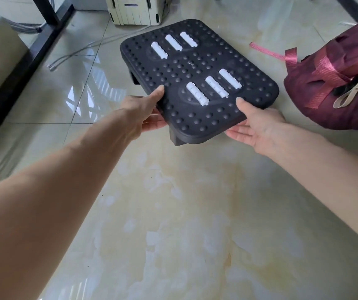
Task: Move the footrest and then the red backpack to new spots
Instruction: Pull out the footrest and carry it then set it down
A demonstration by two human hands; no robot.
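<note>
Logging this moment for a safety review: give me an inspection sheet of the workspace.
Surface: glossy tiled floor, bare near the person.
Job's things: black footrest, tilted, held by both hands; red backpack on the floor at right, untouched.
Clutter: pink strap lying beside the backpack.
Grippers: left hand and right hand grip the footrest's near edge, thumbs on top.
Cables: cable on the floor at left.
Surroundings: white appliance, black frame.
</note>
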